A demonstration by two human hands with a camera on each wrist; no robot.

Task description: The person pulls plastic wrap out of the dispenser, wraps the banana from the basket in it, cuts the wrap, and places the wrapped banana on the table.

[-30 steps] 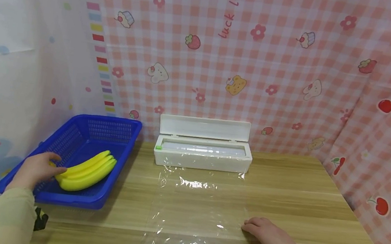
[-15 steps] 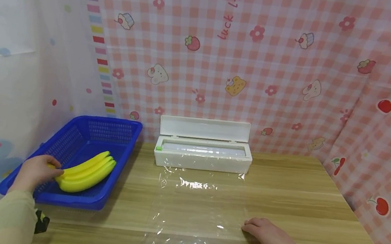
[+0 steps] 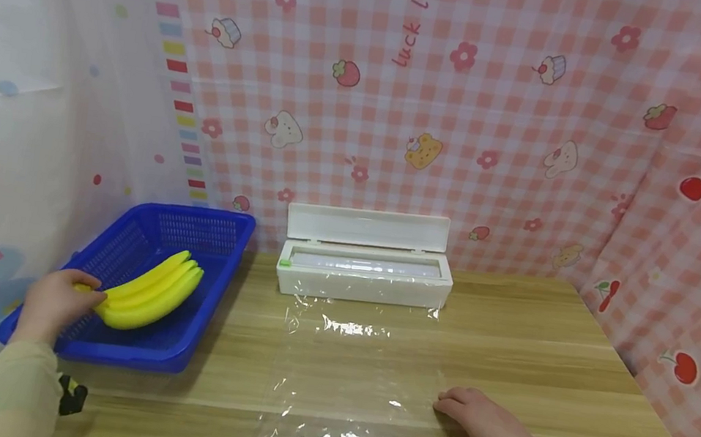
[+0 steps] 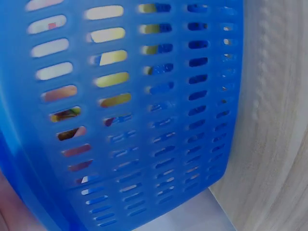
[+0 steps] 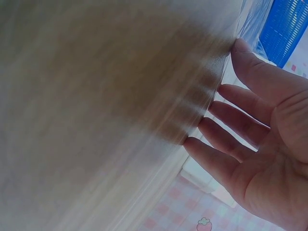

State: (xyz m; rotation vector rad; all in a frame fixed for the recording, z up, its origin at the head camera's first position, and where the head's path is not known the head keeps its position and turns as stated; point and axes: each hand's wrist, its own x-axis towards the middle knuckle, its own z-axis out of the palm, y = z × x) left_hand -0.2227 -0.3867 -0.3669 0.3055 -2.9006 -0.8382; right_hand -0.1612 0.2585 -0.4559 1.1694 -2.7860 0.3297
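Observation:
My left hand [image 3: 55, 301] pinches a bunch of yellow bananas [image 3: 150, 299] by its stem end, between thumb and fingers. The bunch is tilted, its tips pointing away to the right, within the blue plastic basket [image 3: 172, 361]. In the left wrist view the basket wall [image 4: 139, 125] hides most of the fruit; bits of yellow show through its slots. My right hand [image 3: 488, 432] rests fingertips and thumb on the table at the right edge of a clear sheet of cling film [image 3: 354, 396]. In the right wrist view its fingers [image 5: 236, 120] are spread and lightly bent.
A white cling film dispenser [image 3: 363, 286] stands at the back with its lid raised, the film running from it toward me over the wooden table [image 3: 545, 355]. Patterned cloth [image 3: 364, 117] hangs behind and on both sides. A small black item [image 3: 71, 396] shows by my left sleeve.
The bananas have risen a little and shifted slightly left in the basket with my left hand, which holds their stem end. My right hand and the film have stayed put.

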